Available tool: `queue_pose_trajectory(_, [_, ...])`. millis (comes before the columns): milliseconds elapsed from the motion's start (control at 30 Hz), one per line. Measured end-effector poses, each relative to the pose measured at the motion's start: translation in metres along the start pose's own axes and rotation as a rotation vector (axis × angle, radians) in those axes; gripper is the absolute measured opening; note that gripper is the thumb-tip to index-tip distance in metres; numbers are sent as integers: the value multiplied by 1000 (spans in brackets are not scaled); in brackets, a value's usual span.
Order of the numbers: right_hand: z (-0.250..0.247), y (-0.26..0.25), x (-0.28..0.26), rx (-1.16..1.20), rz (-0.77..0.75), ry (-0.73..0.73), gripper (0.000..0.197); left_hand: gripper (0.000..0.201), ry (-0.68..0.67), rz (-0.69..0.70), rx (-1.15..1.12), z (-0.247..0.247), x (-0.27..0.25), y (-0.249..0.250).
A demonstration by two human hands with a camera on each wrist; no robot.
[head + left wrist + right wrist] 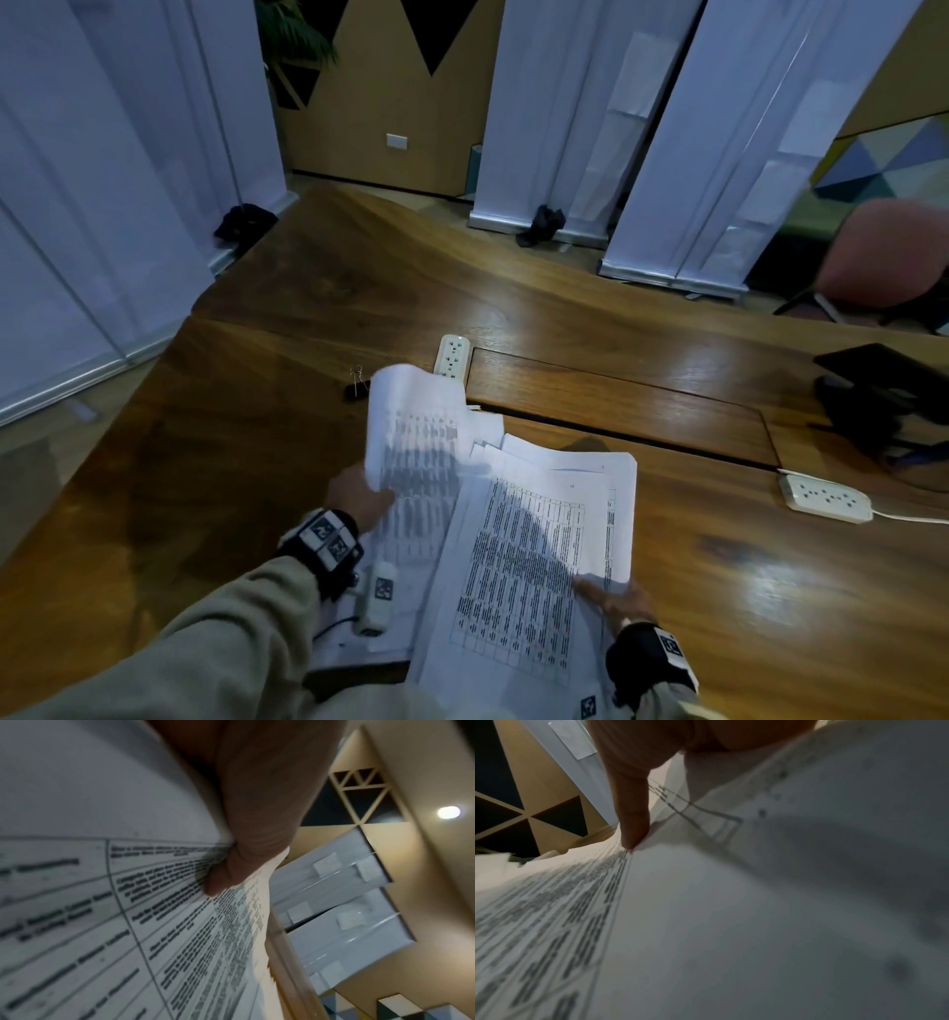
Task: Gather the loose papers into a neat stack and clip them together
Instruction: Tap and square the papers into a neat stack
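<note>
Polished dark wood, glossy and strongly grained, was what I saw under everything: the table (719, 591) carried the whole job. Nearest me on it lay the papers (518, 580), thin white sheets printed with ruled tables of small text, fanned unevenly rather than squared. My right hand (619, 598) held their near right corner, thumb pressed on top of the printed sheet; the right wrist view showed that thumb bearing on the page, the other fingers hidden below it. Left of that corner, my left hand (359, 496) pinched a single sheet (418, 437) and lifted it off the papers, so it curled upward at its far end; the left wrist view showed the thumb (246, 866) clamped against its printed face. Beyond the sheet's curled top, a small black binder clip (358, 383) with wire handles stood on the wood, apart from the papers. Just past the papers to the right sat a white power strip (452, 355) beside a recessed rectangular wooden hatch (616, 406); a second power strip (826, 497) lay further right of them. Far behind the table hung tall pale roll-up banners (667, 139) against a tan wall (390, 103) with black triangles.
</note>
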State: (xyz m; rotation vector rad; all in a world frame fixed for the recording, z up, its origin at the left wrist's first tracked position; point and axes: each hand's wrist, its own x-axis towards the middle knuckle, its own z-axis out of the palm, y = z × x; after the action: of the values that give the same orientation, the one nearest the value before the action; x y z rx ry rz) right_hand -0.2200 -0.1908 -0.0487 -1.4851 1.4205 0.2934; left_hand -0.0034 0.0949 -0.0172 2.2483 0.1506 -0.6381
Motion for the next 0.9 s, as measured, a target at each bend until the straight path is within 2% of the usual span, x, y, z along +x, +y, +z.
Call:
queue_pose_trajectory(100, [-4,-37,-64,-1,-4,38,124,38,99,91,-7,-43,4,4])
queue_pose_trajectory(167, [-5,-41,-67,42,-15,16,115,39,138,86,-40,-72,6,7])
queue_pose_trajectory(267, [-3,-40,-59,-16,-54,24,134,40,170,111,-199,-113,5,18])
queue_pose_trajectory(300, [-3,-38,-55,-3,-63,23,128,40,162,128,-279,-125,4,23])
queue_pose_trajectory(367, [-3,-38,-54,21,-9,24,98,31,108,161,-428,-139,-4,36])
queue_pose_trajectory(400, [-4,-39,-52,-1,-13,45,95,23,73,180,-476,-141,-8,42])
queue_pose_trajectory(433, [-5,-38,-48,-24,18,38,93,19,37,196,-509,-138,-10,47])
queue_pose_trajectory(533, [0,-45,-56,20,-5,-17,85,24,-80,187,-557,-109,-10,56])
queue_pose_trajectory(633, [9,-50,-62,89,-74,-62,107,25,-213,87,-408,-59,7,41])
queue_pose_trajectory(700, [17,-50,-58,157,-87,-14,129,48,-262,-7,-243,-24,19,23])
queue_pose_trajectory(767, [25,-45,-51,147,-91,10,133,74,-207,-41,-57,4,25,7])
queue_pose_trajectory(833, [28,-38,-33,159,-104,15,120,70,-120,-19,24,26,20,1])
queue_pose_trajectory(900, [26,-43,-41,143,-98,-8,114,63,-109,53,41,43,12,2])
